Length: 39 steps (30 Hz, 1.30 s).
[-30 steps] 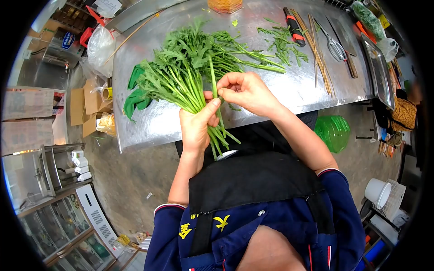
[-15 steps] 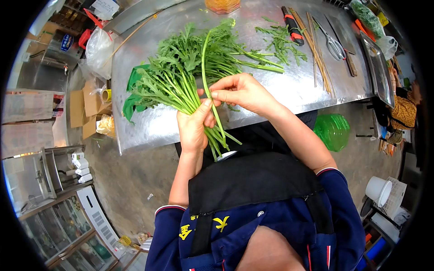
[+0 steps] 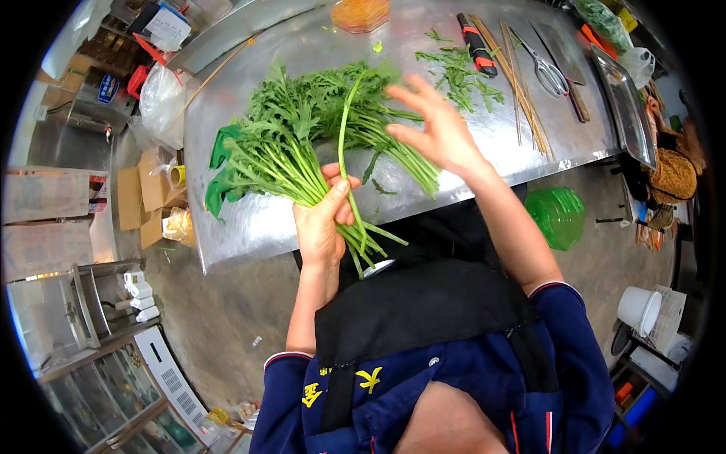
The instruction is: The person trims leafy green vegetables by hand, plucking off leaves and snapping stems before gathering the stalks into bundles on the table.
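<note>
Here, left hand (image 3: 321,228) clasping greens (image 3: 281,163), right hand (image 3: 440,127) spread

Leafy vegetables (image 3: 401,147) on table (image 3: 242,236), scissors (image 3: 550,78) right of sticks (image 3: 535,132), knife (image 3: 563,57) right of scissors

A bunch of long green leafy stalks (image 3: 291,166) sits in the left hand (image 3: 319,225), leaves up and left, bottoms poking down. One thin bare green stalk (image 3: 342,144) bends beside it. More green leafy stalks (image 3: 404,151) lie to the right.
</note>
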Motion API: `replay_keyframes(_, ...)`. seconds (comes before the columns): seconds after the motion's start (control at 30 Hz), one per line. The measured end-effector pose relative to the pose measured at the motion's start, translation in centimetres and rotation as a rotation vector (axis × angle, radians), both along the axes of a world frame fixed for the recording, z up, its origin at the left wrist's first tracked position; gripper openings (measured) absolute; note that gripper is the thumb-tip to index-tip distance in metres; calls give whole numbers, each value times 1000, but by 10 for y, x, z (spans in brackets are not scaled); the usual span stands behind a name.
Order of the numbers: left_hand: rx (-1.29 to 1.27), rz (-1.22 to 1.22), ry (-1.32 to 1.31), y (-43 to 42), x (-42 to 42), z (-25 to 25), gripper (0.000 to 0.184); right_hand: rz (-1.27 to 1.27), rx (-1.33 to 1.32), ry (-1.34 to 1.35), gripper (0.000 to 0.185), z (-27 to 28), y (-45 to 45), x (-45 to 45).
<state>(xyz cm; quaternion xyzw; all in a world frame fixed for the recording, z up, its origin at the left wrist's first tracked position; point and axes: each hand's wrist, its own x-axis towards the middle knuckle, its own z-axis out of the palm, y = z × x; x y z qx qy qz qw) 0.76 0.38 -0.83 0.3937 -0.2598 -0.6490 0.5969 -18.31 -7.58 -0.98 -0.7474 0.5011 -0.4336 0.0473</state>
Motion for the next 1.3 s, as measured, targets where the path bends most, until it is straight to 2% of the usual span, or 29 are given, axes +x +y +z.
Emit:
replay_keyframes(0.03, 1, -7, -6, -1, -2, 0, 27, 269, 480, -308, 26, 20, 10, 8)
replay_keyframes(0.1, 1, -15, -19, 0, -6, 0, 28, 379, 885, -515, 24, 18, 18, 28)
replay_keyframes(0.17, 19, -27, -31, 1, -9, -1, 28, 561, 883, -826, 24, 8, 21, 42)
replay_keyframes(0.2, 21, -18, -7, 3, -10, -2, 26, 611, 898, -899, 22, 10, 21, 43)
replay_keyframes(0.3, 74, 59, 12, 1, -7, 1, 20, 450, 658, -1053, 21, 29, 21, 33)
replay_keyframes(0.33, 103, 91, 13, 1, -6, 2, 18, 512, 661, -1080, 23, 37, 17, 22)
replay_keyframes(0.37, 121, 107, 8, -1, -4, 0, 18, 422, 669, -1040, 26, 38, 10, 13)
replay_keyframes(0.43, 113, 68, 119, -3, 2, -6, 18, 246, 902, -1026, 27, 21, -12, -8)
replay_keyframes(0.47, 129, 62, 126, -5, 2, -6, 18, 304, 778, -955, 28, 15, -8, -14)
replay_keyframes(0.57, 189, 56, 150, 1, 1, -9, 18, 396, 619, -991, 29, 38, 11, 5)
replay_keyframes(0.73, 179, -14, 152, -7, -8, 0, 23, 595, 593, -863, 26, 40, 19, 11)
replay_keyframes(0.83, 144, -64, 164, -6, -9, -3, 26, 566, 505, -633, 24, 43, 28, 22)
replay_keyframes(0.97, 74, -99, 231, -3, -11, 4, 24, 467, 394, -110, 19, 38, 33, 28)
replay_keyframes(1.3, -61, -49, 95, -3, -12, -1, 25, 430, 303, 49, 16, 29, 45, 20)
